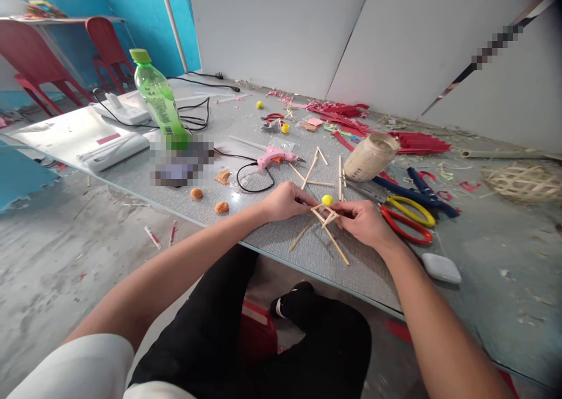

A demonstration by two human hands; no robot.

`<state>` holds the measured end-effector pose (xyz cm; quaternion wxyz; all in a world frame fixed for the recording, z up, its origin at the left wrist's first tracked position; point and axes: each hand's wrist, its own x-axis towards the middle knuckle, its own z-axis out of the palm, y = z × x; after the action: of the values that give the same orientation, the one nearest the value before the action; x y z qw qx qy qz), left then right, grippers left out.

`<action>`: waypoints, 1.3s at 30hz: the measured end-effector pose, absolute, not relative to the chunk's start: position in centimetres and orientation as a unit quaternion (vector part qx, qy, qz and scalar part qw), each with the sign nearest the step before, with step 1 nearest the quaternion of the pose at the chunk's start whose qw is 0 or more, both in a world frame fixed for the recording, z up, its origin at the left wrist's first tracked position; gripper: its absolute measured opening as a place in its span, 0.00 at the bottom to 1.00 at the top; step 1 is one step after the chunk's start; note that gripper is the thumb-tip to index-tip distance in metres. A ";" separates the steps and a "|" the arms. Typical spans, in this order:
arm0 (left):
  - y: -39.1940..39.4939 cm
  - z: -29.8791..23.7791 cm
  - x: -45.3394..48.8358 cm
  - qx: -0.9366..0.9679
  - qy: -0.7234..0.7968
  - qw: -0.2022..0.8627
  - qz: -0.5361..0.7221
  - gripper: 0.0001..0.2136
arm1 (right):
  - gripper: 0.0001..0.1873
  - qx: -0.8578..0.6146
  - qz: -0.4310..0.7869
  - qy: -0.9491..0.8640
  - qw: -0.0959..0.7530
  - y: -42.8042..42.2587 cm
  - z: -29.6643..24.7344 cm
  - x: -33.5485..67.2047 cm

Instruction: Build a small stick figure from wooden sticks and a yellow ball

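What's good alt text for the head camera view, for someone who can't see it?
A person's left hand and right hand hold a small stick frame, with a yellow ball between them. The cluttered table also bears a pink glue gun, scissors and a green bottle.

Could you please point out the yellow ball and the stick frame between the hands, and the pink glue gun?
Yellow ball (pixel 327 200), head view: its middle.
Stick frame (pixel 337 247), head view: a lower stick.
Pink glue gun (pixel 281 153), head view: its body.
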<state>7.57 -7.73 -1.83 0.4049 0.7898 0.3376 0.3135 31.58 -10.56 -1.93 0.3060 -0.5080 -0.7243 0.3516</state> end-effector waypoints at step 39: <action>-8.6 -0.5 8.0 0.783 0.353 0.431 0.278 0.08 | 0.07 -0.639 -0.032 -0.682 0.354 -24.5 -3.1 29.2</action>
<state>7.95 -8.58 -0.47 0.4308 0.7825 0.3531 0.2781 29.23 -24.49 -3.05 0.3543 -0.6387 -0.6823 -0.0319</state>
